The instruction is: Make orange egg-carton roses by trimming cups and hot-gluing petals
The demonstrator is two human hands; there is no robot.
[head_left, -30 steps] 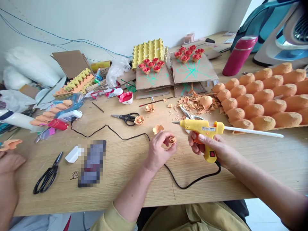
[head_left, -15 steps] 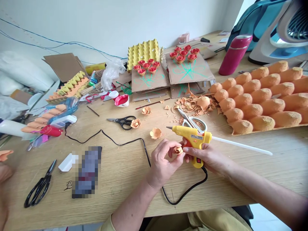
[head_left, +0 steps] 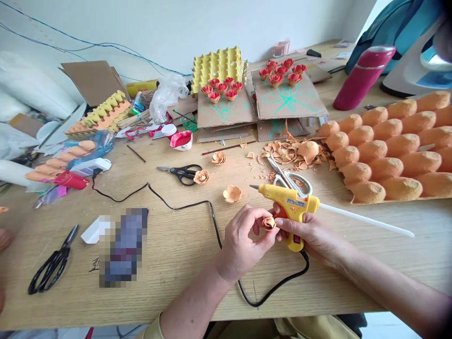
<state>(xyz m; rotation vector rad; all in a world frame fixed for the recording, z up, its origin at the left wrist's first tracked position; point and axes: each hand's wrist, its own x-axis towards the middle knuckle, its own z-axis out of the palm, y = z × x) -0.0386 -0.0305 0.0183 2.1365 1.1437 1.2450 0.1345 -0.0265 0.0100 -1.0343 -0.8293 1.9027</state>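
Note:
Between the thumb and fingers of my left hand (head_left: 245, 238) is a small rolled flower piece (head_left: 269, 223) of orange egg-carton pulp. My right hand (head_left: 310, 235) is wrapped round a yellow hot glue gun (head_left: 291, 202), its nozzle pointing left and a white glue stick (head_left: 367, 220) jutting from its back. The right thumb also touches the flower piece. Just beyond my hands an open petal flower (head_left: 232, 193) lies on the table, with two fuller orange flowers (head_left: 201, 177) farther off. White-handled scissors (head_left: 291, 181) lie partly hidden behind the glue gun.
An orange egg tray (head_left: 402, 165) covers the right side, beside pulp scraps (head_left: 282, 153). Cardboard sheets (head_left: 289, 96) with red flowers stand at the back. Black scissors (head_left: 52, 263) and a blurred-out item (head_left: 123, 249) lie left. The gun's black cord (head_left: 212, 212) crosses the table. Someone's hand (head_left: 4, 238) shows at the left edge.
The camera view has shifted a little, so most things sit slightly differently in frame. Both hands keep their hold, and the other person's hand at the left has drawn back toward the edge.

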